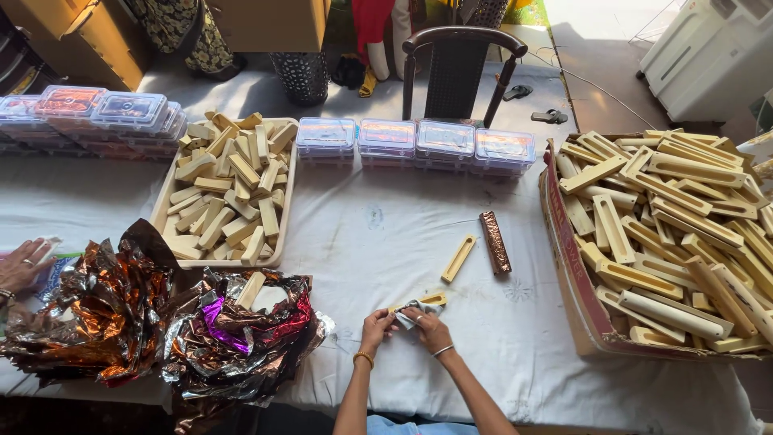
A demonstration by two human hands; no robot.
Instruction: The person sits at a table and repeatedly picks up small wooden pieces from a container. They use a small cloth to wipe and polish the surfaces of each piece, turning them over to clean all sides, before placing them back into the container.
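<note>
Both clenched, left hand and right hand, on a slotted wooden piece half in foil wrap; likely light, stiff, best pinched mid-length.

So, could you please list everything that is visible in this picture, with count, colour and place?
slotted wooden piece: one, pale yellow, held in both hands with a grey cloth
loose wooden piece: one, pale yellow, on the cloth at centre
foil-wrapped piece: one, copper-brown, beside it
cardboard box: one, brown, right, heaped with long slotted pieces
tray: one, beige, left of centre, full of short blocks
plastic boxes: four in a row at the far edge, clear; more stacked far left
foil sheets: crumpled heap, copper, silver, purple, near left
chair: one, dark, behind the table
tablecloth: one, white
another person's hand: one, left edge
left hand: on the piece
right hand: on the piece
</note>
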